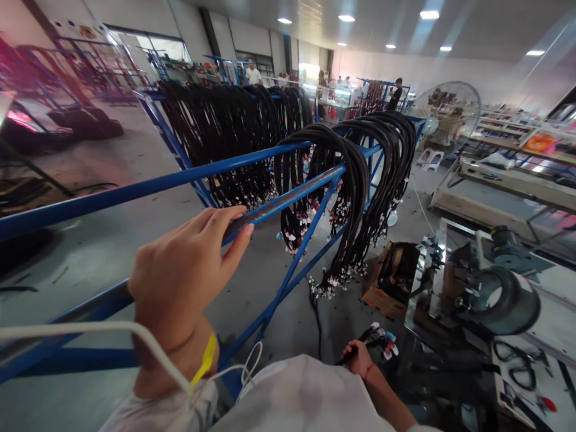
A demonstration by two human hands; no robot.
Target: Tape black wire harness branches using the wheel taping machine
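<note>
My left hand (182,264) is closed over a worn blue metal rail (288,199), its thumb and index finger pressed along either side. A yellow tag (207,360) and a white cord (112,327) are at that wrist. Low in front of my body, my right hand (360,359) grips a black wire harness (374,339), whose white, blue and red connectors stick out beyond the fingers. Thick bundles of similar black harnesses (360,162) hang over the far end of the blue rack, with their connectors dangling below.
Another blue rack holds a long row of hanging black harnesses (225,138). To the right stand a cardboard box (391,279), a bench with a machine (499,300) and a large fan (450,114). Several people are farther back, one in dark clothing (396,96).
</note>
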